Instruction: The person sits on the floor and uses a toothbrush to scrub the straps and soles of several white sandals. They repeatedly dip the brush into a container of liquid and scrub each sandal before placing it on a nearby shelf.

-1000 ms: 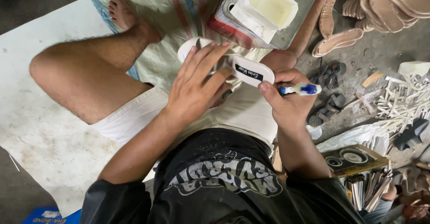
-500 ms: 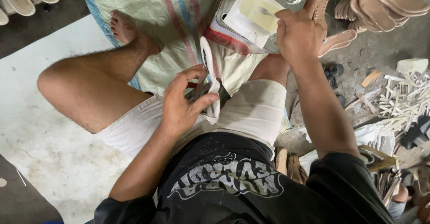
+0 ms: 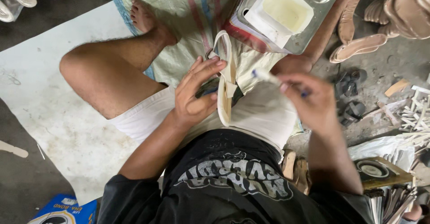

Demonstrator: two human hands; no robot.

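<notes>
Cream sandal sole [image 3: 225,83] held on edge over the lap, left hand [image 3: 193,96] gripping its 9 o'clock side, right hand [image 3: 313,103] at 3 o'clock, fingers closed around a small brush [image 3: 265,76], glue tub [image 3: 286,10] at 1 o'clock

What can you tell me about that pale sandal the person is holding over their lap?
The sandal is a slim, cream-coloured piece, seemingly a sole with a strap looping over its far end. It looks like soft leather or foam, unworn. It stands on its edge, running lengthwise away from the person, above the white shorts. The left hand steadies it from the side, fingers spread against its face. The right hand holds a small brush or pen whose tip is near the sandal, though contact is unclear.
</notes>
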